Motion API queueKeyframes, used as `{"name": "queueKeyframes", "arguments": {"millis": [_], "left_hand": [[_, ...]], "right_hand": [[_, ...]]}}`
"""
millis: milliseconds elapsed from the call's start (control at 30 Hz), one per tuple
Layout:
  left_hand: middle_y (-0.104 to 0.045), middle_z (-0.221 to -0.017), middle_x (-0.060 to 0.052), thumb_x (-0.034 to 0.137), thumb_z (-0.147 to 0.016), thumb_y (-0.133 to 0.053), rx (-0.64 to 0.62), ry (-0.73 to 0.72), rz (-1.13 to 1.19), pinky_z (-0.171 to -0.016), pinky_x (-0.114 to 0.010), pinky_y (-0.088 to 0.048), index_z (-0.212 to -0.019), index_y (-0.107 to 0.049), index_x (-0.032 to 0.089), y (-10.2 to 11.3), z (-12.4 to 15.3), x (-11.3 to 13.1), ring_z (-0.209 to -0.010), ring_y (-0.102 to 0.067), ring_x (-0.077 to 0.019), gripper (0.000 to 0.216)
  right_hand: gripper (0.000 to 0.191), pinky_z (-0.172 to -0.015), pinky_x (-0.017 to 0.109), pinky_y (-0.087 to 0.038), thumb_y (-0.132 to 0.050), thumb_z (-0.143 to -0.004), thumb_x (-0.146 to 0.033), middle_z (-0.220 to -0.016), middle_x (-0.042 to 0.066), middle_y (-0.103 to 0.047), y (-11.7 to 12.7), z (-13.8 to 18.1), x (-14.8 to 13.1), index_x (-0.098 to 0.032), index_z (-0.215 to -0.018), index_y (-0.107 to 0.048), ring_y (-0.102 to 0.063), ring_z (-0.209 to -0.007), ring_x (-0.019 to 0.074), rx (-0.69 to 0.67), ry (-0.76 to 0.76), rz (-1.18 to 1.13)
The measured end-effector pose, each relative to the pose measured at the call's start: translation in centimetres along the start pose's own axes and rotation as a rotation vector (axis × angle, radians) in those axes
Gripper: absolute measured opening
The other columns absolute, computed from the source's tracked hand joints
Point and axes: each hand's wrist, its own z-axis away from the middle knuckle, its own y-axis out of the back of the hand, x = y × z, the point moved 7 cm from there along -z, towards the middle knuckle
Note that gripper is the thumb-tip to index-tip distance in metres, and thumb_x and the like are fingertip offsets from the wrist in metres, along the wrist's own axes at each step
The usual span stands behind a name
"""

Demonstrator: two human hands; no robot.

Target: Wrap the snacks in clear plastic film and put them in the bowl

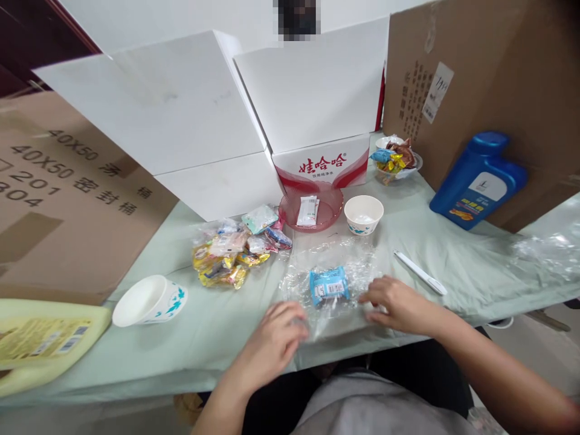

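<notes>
A clear plastic bag [333, 266] lies flat on the pale green table near its front edge, with a small blue packet [329, 285] inside it. My left hand [276, 338] rests on the bag's lower left corner with its fingers curled onto the plastic. My right hand [399, 304] presses on the bag's right edge, fingers bent and pinching the film.
A pile of wrapped snacks [235, 248] lies left of the bag. Behind stand a pink bowl [290, 211] holding a sachet, a white cup [363, 214], a white bowl [149, 300], a white pen-like stick [420, 272], a blue bottle [478, 181], a sweets dish [414, 166], a yellow jug [40, 344] and cardboard boxes.
</notes>
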Motion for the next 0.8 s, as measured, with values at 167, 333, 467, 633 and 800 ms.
{"name": "queueKeyframes", "arguments": {"millis": [167, 333, 467, 633, 800], "left_hand": [[-0.072, -0.089, 0.001, 0.023, -0.086, -0.065, -0.328, -0.005, 0.242, -0.089, -0.033, -0.050, -0.096, -0.071, 0.029, -0.9, 0.5, 2.5, -0.087, -0.067, -0.0169, 0.013], [-0.065, -0.117, -0.008, 0.017, -0.091, -0.051, 0.177, 0.093, 0.033, -0.098, -0.043, -0.049, -0.114, -0.064, 0.025, -0.1, -4.9, -0.6, -0.112, -0.060, -0.0233, 0.028], [-0.056, -0.136, -0.010, 0.016, -0.077, -0.066, 0.159, 0.100, -0.065, -0.103, -0.055, -0.045, -0.132, -0.054, 0.028, -3.0, -6.7, -2.9, -0.126, -0.051, -0.0310, 0.058], [-0.066, -0.119, -0.008, 0.017, -0.079, -0.060, 0.225, 0.176, 0.273, -0.095, -0.045, -0.051, -0.124, -0.060, 0.025, -1.9, -6.3, -5.0, -0.110, -0.061, -0.0257, 0.046], [-0.068, -0.111, -0.009, 0.036, -0.085, -0.057, 0.541, 0.298, 0.690, -0.082, -0.034, -0.054, -0.119, -0.058, 0.017, 3.0, -9.4, -8.0, -0.095, -0.065, -0.0213, 0.039]], "right_hand": [[0.027, -0.077, 0.032, -0.049, -0.048, -0.098, -0.040, -0.086, 0.007, -0.068, 3.4, 0.8, -0.6, -0.021, -0.096, -0.068, -0.063, -0.083, 0.0180, 0.173, 0.018, -0.232], [0.034, -0.085, 0.038, -0.052, -0.041, -0.099, -0.041, -0.121, 0.013, -0.063, 2.9, -2.1, 3.6, -0.020, -0.121, -0.057, -0.063, -0.105, 0.0225, 0.405, -0.221, -0.276], [0.041, -0.061, 0.029, -0.053, -0.031, -0.101, -0.044, -0.090, 0.005, -0.071, -1.6, -2.5, 4.8, -0.019, -0.121, -0.056, -0.065, -0.056, 0.0134, 0.056, -0.314, -0.534], [0.025, -0.052, 0.025, -0.045, -0.043, -0.096, -0.034, -0.068, -0.001, -0.065, -3.8, -0.5, 5.7, -0.021, -0.099, -0.063, -0.060, -0.048, 0.0126, 0.033, -0.408, -0.467], [0.016, -0.063, 0.027, -0.046, -0.051, -0.090, -0.027, -0.080, 0.003, -0.071, -3.7, -0.4, 5.3, -0.021, -0.097, -0.064, -0.065, -0.070, 0.0173, 0.129, -0.371, -0.297]]}}
